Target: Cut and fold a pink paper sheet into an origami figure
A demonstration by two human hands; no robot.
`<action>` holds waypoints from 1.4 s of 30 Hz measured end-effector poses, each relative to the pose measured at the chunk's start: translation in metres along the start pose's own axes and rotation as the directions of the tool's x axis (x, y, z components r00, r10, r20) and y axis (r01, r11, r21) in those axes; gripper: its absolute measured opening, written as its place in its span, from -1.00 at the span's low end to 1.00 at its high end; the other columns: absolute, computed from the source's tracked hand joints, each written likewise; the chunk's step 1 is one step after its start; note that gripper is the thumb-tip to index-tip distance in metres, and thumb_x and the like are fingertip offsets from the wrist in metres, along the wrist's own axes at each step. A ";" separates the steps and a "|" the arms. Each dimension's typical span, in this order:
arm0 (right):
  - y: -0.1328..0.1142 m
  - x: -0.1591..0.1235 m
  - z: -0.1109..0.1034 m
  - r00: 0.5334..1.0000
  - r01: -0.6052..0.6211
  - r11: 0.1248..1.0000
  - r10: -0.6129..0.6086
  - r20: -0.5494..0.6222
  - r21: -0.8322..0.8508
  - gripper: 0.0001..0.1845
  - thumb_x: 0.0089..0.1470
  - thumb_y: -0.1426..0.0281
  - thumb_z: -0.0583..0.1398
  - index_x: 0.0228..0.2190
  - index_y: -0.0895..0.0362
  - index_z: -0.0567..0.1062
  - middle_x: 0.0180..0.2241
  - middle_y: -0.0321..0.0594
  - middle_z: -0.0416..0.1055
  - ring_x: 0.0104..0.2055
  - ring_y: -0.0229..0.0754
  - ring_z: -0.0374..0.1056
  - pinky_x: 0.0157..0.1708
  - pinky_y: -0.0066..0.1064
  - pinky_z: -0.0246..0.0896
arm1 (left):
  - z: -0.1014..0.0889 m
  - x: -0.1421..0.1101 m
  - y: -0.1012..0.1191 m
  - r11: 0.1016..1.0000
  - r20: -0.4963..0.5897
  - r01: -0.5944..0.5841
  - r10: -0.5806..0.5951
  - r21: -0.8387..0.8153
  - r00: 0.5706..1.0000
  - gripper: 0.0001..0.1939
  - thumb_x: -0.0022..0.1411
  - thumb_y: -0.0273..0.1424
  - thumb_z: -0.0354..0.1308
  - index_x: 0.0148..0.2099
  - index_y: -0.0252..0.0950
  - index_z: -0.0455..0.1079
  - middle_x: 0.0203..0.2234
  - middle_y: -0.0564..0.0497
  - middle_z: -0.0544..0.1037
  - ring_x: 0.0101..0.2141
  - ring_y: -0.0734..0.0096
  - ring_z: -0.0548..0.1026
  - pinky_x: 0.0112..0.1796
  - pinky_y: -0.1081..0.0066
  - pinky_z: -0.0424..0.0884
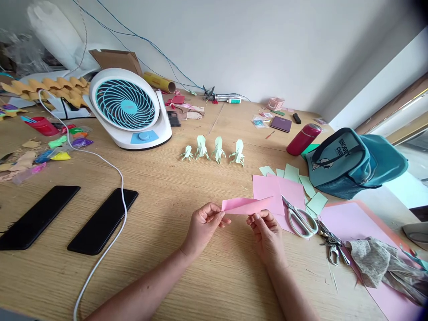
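Bare forearms reach in from the lower edge, ending in two hands over the worktop [160,178]. With thumb and fingers, the left hand [206,221] pinches the left end of a folded pink paper [245,207]; the right hand [265,229] pinches its lower edge toward the right, fingers curled in. Both are closed just enough to grip the strip, which is held up in front of some flat pink sheets [292,189].

Scissors [294,210] with white handles lie partly on those sheets, right of the right hand, with pale green paper pieces [317,203] near them. Behind, a teal bag [344,165] carries the clearest writing: "SNOOPY" in dark capitals, with a second word beneath that begins "Chi", its end hard to read. A dark red bottle [303,139] is just beside it.

Four pale green folded figures [218,150] stand in a row beyond the hands. Left of them is a white and blue fan [129,107]; any lettering on it is too small to make out. A white cable [121,178] crosses the nearer of two black phones [100,225].
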State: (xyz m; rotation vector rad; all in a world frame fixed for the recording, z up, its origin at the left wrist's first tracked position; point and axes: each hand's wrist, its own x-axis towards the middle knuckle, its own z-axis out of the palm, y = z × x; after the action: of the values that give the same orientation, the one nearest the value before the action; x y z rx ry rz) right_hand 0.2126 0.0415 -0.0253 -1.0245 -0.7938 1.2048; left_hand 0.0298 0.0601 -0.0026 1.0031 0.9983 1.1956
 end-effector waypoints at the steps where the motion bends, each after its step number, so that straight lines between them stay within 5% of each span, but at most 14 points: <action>1: 0.000 0.000 0.000 1.000 0.003 1.000 -0.003 -0.006 -0.006 -0.81 0.05 0.24 0.35 -0.45 0.06 0.52 -0.49 -0.35 0.43 -0.41 -0.29 0.32 -0.29 -0.42 0.26 | -0.001 0.001 -0.002 1.000 0.003 0.005 -0.005 0.021 1.000 -0.73 0.16 -0.26 0.32 -0.38 -0.35 0.38 -0.53 0.03 0.56 -0.47 0.42 0.59 -0.50 0.56 0.44; 9: 0.000 -0.001 0.002 0.999 0.043 0.996 -0.041 0.030 -0.074 -0.81 0.05 0.25 0.35 -0.45 0.08 0.52 -0.48 -0.31 0.46 -0.39 -0.24 0.35 -0.27 -0.38 0.24 | -0.007 0.006 -0.007 0.996 0.095 0.063 -0.069 0.058 0.993 -0.70 0.10 -0.22 0.35 -0.33 -0.37 0.43 -0.40 -0.06 0.61 -0.42 0.36 0.61 -0.54 0.57 0.42; 16: -0.002 -0.003 0.000 0.989 0.100 0.988 -0.086 0.116 -0.118 -0.88 0.09 0.32 0.34 -0.43 0.06 0.52 -0.45 -0.31 0.50 -0.35 -0.24 0.38 -0.23 -0.39 0.25 | -0.013 0.011 -0.006 0.988 0.189 0.135 -0.148 0.077 0.971 -0.56 0.07 -0.22 0.37 -0.05 -0.38 0.54 -0.33 -0.13 0.67 -0.35 0.27 0.64 -0.48 0.52 0.46; 25: -0.006 -0.004 -0.001 0.981 0.137 0.983 -0.118 0.156 -0.119 -0.91 0.11 0.33 0.31 -0.39 0.05 0.51 -0.41 -0.29 0.51 -0.31 -0.19 0.41 -0.19 -0.33 0.31 | -0.015 0.010 -0.001 0.966 0.295 0.237 -0.258 0.106 0.920 -0.58 0.05 -0.21 0.39 -0.08 -0.37 0.58 -0.30 -0.19 0.68 -0.31 0.24 0.65 -0.47 0.52 0.44; 31: -0.002 -0.003 0.003 0.982 0.124 0.979 -0.098 0.162 -0.159 -0.86 0.04 0.27 0.35 -0.34 0.04 0.57 -0.41 -0.26 0.54 -0.34 -0.16 0.43 -0.23 -0.29 0.35 | -0.010 0.002 -0.003 0.954 0.185 -0.146 0.099 0.263 0.978 -0.77 0.21 -0.30 0.27 -0.12 -0.29 0.60 -0.33 -0.05 0.68 -0.31 0.28 0.63 -0.32 0.43 0.52; 36: -0.008 -0.005 0.008 0.972 0.130 0.968 -0.082 0.218 -0.216 -0.88 0.00 0.26 0.36 -0.40 0.04 0.64 -0.38 -0.17 0.55 -0.30 -0.07 0.42 -0.24 -0.23 0.36 | -0.006 -0.009 0.005 0.779 0.268 -0.462 0.380 0.424 0.885 -0.80 0.26 -0.49 0.19 -0.11 -0.20 0.60 -0.27 -0.01 0.68 -0.29 0.32 0.64 -0.22 0.42 0.53; 42: -0.013 -0.010 0.010 0.951 0.194 0.963 -0.138 0.277 -0.187 -0.87 -0.01 0.26 0.37 -0.34 -0.02 0.65 -0.35 -0.18 0.52 -0.27 -0.07 0.40 -0.28 -0.26 0.34 | -0.009 -0.011 0.004 0.695 0.342 -0.547 0.429 0.466 0.836 -0.69 0.25 -0.57 0.15 -0.04 -0.16 0.57 -0.23 -0.03 0.68 -0.26 0.29 0.65 -0.19 0.40 0.53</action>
State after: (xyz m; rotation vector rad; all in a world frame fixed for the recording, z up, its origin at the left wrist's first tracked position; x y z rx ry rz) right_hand 0.2064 0.0332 -0.0096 -0.9576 -1.2153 1.1392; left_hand 0.0194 0.0498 -0.0002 1.9211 0.9489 1.2136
